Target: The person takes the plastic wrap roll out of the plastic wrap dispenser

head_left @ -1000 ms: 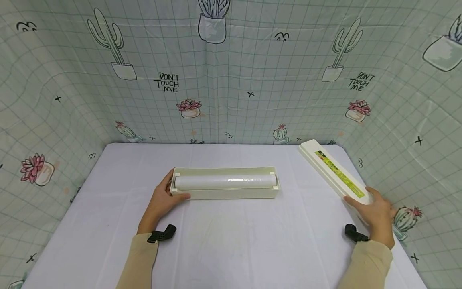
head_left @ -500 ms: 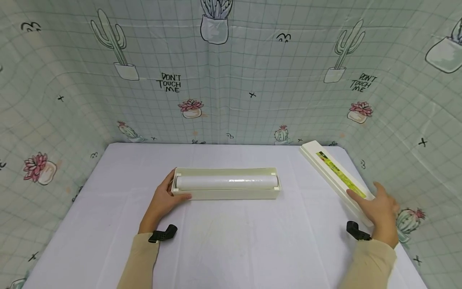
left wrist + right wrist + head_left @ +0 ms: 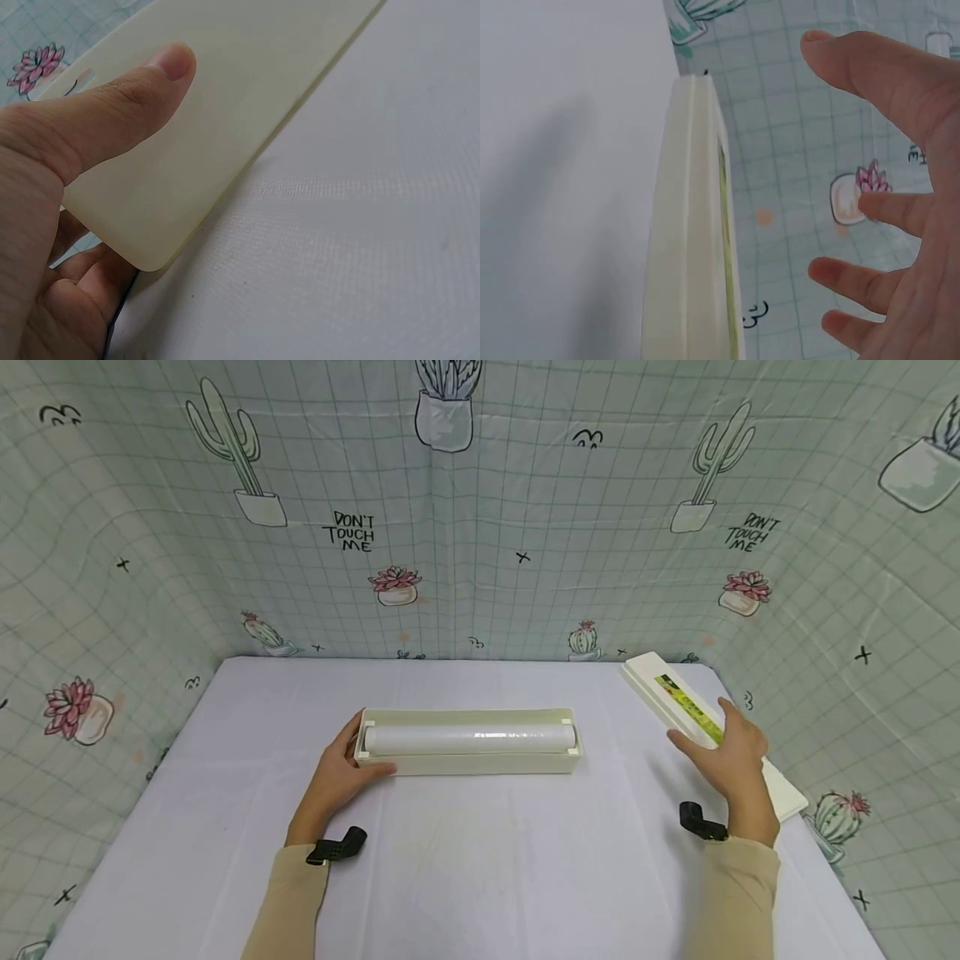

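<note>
A long cream box point(image 3: 480, 763) lies at the table's middle, its top off, with a roll of clear plastic wrap point(image 3: 450, 738) inside. My left hand point(image 3: 337, 777) grips the box's left end, thumb on the front wall and fingers behind; the left wrist view shows the thumb flat on the cream wall point(image 3: 225, 135). On the right lies the long white lid point(image 3: 783, 789) with a yellow-green label point(image 3: 686, 706), set at a slant. Above it hovers my right hand point(image 3: 731, 756), thumb and fingers spread and holding nothing. In the right wrist view the lid point(image 3: 686, 225) stands apart from the fingers.
A white cloth covers the table point(image 3: 480, 860). Behind and on both sides hangs a green checked curtain point(image 3: 480, 527) printed with cacti. The lid lies along the table's right edge, close to the curtain.
My right hand has let go of the lid's near end, lifted, and moved left and away from me over it. The left hand and the box have stayed put.
</note>
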The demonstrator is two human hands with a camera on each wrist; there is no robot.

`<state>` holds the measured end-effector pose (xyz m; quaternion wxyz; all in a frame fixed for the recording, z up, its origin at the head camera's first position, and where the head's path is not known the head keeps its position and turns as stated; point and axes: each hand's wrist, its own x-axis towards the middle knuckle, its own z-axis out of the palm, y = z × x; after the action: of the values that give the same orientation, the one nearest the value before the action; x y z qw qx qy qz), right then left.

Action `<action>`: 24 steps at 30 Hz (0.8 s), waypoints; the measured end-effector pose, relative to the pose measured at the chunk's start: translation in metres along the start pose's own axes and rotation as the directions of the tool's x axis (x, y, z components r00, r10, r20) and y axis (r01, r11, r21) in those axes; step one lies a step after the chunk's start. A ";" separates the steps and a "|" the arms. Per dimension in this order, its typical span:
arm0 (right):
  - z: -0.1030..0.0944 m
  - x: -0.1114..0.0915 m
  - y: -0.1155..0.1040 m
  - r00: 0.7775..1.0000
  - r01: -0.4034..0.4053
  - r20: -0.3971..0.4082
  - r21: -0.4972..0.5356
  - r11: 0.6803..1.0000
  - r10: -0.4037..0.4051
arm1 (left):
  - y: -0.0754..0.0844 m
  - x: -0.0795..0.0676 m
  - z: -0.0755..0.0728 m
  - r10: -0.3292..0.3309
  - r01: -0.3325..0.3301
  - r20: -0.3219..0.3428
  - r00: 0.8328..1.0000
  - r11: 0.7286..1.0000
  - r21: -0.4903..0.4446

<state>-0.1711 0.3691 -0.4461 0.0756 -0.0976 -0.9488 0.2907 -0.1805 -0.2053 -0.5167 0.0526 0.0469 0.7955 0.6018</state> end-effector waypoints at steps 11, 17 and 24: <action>0.020 0.002 -0.036 0.996 0.075 0.054 0.030 0.997 -0.077 | 0.000 0.001 0.000 0.015 -0.015 0.003 1.000 1.000 -0.025; 0.031 0.003 -0.055 0.989 0.125 0.076 0.049 0.991 -0.128 | 0.000 0.001 0.000 0.015 -0.014 0.006 1.000 0.999 -0.040; 0.046 0.001 -0.079 0.975 0.167 0.139 0.057 0.984 -0.173 | -0.001 0.002 0.000 0.010 -0.010 0.008 1.000 1.000 -0.024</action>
<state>-0.1919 0.2810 -0.4388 0.0340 0.0067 -0.9499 0.3106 -0.1823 -0.2054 -0.5175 0.0531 0.0526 0.7878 0.6114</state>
